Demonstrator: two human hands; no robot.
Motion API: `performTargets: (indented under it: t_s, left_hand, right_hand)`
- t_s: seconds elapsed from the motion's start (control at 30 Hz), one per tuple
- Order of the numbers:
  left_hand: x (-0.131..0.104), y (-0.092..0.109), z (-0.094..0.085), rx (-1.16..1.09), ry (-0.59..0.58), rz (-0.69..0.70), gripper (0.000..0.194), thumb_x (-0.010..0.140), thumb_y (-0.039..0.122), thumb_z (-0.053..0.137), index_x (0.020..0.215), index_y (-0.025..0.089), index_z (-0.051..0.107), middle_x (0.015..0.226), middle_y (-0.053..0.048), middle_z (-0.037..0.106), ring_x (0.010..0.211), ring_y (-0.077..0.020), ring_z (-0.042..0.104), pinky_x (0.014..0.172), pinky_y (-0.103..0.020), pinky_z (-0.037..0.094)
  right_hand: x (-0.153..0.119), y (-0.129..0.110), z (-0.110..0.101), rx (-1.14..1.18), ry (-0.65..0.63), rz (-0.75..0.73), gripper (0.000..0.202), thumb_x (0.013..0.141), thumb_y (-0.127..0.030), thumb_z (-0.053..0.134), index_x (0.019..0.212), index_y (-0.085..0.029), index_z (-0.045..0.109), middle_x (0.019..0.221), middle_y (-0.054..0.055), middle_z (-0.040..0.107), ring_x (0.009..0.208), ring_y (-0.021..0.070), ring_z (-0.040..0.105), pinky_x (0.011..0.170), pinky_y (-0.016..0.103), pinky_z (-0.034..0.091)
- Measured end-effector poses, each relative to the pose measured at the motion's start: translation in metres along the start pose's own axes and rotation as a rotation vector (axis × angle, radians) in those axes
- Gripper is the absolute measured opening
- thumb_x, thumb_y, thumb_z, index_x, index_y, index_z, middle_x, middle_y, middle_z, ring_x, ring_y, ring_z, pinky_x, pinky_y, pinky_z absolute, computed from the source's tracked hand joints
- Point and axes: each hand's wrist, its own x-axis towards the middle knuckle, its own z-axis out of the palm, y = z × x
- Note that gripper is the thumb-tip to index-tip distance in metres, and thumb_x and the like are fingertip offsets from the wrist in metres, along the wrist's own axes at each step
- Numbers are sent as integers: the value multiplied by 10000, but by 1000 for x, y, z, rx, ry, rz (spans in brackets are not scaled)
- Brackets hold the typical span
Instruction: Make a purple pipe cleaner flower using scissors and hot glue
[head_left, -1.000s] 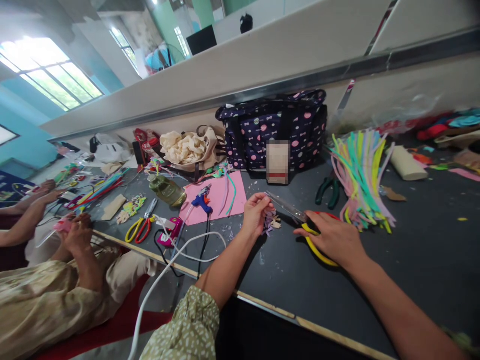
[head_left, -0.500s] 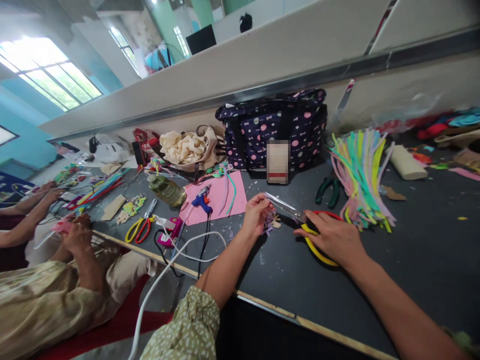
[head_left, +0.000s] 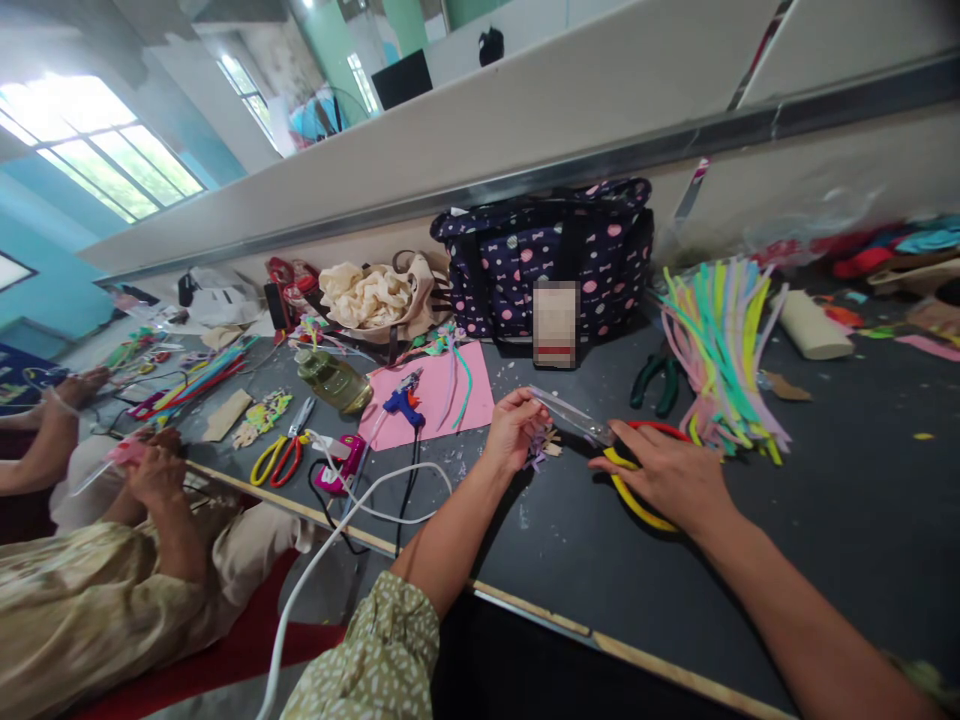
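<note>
My right hand [head_left: 667, 478] is wrapped around the handles of a pair of scissors [head_left: 574, 416], which have yellow and red grips. The blades point left, and their tips reach the fingertips of my left hand [head_left: 514, 428]. Those left fingers are pinched together; whatever lies between them is too small to make out. Under and beside the left hand, a little heap of cut lilac and tan scraps [head_left: 547, 445] rests on the dark table.
Behind my hands stand a phone-like block [head_left: 556, 325] and a patterned bag [head_left: 555, 260]. To the right lie green-handled pliers [head_left: 656, 383] and a bundle of fuzzy strips [head_left: 727, 360]. Leftward are a glue gun [head_left: 405, 400], pink sheet [head_left: 469, 375], white cable [head_left: 300, 580] and a co-worker's hands [head_left: 154, 470].
The scissor blades have turned slightly and look duller, while my hands stay in nearly the same place. At far left, another person's hands have shifted left.
</note>
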Motion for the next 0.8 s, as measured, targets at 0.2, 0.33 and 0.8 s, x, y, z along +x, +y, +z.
performTargets:
  t_s: [0.2, 0.33, 0.8]
  left_hand:
    - [-1, 3, 3, 10, 18, -12, 322, 559, 217, 826, 752, 160, 576, 614, 27, 601, 548, -86, 575, 626, -241, 492]
    - [-1, 3, 3, 10, 9, -14, 320, 564, 223, 828, 741, 156, 569, 610, 28, 593, 550, -83, 571, 633, -239, 494]
    - [-2, 4, 4, 19, -8, -6, 297, 590, 230, 828, 757, 149, 597, 663, 12, 616, 572, -78, 576, 655, -240, 501]
  right_hand:
    - [0, 0, -1, 22, -13, 9, 474, 917, -560, 418, 1114, -196, 649, 810, 68, 691, 618, 153, 564, 527, 268, 194]
    - [2, -1, -4, 44, 0, 5, 466, 905, -566, 446, 1084, -191, 657, 802, 63, 699, 613, 146, 576, 525, 263, 207]
    - [2, -3, -3, 120, 29, 55, 505, 879, -615, 467, 1067, -192, 669, 841, 62, 725, 661, 163, 635, 543, 261, 288]
